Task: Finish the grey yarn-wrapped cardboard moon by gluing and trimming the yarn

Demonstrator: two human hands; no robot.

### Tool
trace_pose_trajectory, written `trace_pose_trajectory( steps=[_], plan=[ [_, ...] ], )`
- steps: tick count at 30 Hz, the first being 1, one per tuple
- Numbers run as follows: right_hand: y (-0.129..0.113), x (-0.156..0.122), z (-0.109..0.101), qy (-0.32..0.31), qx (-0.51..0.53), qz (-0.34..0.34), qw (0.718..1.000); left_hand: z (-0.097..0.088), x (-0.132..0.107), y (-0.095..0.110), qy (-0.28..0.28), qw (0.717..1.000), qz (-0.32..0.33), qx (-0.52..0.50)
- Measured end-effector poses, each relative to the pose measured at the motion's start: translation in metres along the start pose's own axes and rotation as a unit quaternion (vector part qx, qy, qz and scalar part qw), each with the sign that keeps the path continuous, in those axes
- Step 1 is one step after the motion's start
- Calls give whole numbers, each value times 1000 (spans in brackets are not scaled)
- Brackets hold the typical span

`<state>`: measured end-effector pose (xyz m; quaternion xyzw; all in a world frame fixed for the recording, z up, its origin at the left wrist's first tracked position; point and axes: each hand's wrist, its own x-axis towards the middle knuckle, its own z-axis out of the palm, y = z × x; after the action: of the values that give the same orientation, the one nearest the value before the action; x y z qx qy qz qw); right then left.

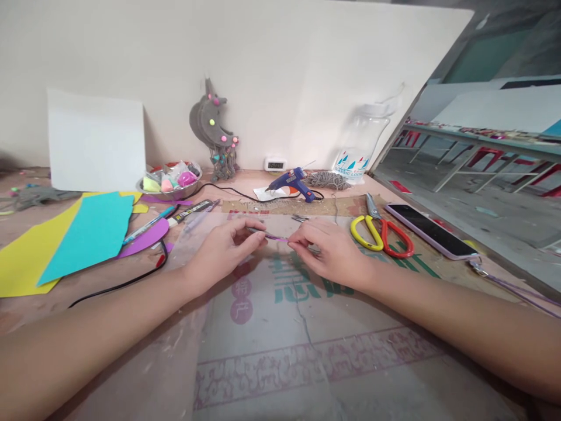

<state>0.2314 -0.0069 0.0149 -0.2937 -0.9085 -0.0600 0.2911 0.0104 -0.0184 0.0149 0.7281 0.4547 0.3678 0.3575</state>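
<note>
Both my hands meet at the middle of the table over a flattened cardboard sheet (307, 327). My left hand (225, 248) pinches one end of a thin purple strip (277, 237), fingers curled. My right hand (326, 248) pinches the other end, fingers closed too. The strip runs level between the two pinches, just above the cardboard.
Yellow and red scissors (382, 234) and a phone (432, 230) lie to the right. A blue glue gun (293, 182) sits behind, its black cord (131, 280) trailing left. Teal foam sheet (94, 231), yellow foam sheet (21, 263), pens (175, 217) and a metal bowl (169, 182) lie left.
</note>
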Motion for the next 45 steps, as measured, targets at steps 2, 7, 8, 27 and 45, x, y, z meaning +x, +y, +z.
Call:
trace_pose_trajectory(
  steps=[2,7,8,27,45],
  plan=[
    [0,0,0,0,3,-1,1000,1,1,-1,-3,1000,-6,-5],
    [0,-1,0,1,-4,-1,1000,-1,0,1,5,1000,-2,15],
    [0,-1,0,1,-7,-1,1000,-1,0,2,2,1000,3,12],
    [-3,0,0,8,114,110,987,-2,8,-9,22,993,-31,-112],
    [-6,9,9,-85,384,290,873,-5,-1,3,24,995,43,87]
  ],
)
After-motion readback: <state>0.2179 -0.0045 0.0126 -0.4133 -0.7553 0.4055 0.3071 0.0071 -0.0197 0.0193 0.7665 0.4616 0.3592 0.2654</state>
